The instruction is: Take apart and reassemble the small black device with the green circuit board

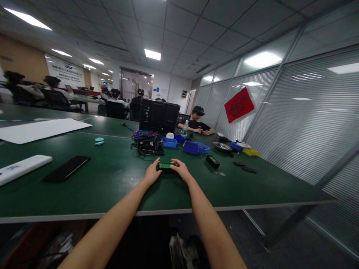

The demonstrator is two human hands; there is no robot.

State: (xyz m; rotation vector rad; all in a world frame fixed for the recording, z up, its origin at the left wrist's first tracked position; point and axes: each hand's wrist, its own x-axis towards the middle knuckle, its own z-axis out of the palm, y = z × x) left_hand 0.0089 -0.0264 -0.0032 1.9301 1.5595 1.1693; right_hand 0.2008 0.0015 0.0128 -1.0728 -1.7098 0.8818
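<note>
The small green board (166,166) lies on the table (112,186), well back from its near edge; the left hand (152,174) and right hand (182,170) pinch its two ends, fingers closed on it. With both arms stretched far out the grip looks weak; an uneven squeeze could pop the board loose and send it skidding toward the black box (212,161) or the cables (146,147) beyond.

The table (117,179) has a smooth, matt dark green top. At its middle, the small board (166,166) looks matt green in a black plastic shell, though it is too small to be sure. Left of the table's middle lies 1 glossy black phone (67,168). At its left edge are a matt white plastic bar (24,167) and smooth white paper (42,129). Toward its far side are blue plastic bins (193,147) and 1 shiny metal bowl (222,146).
</note>
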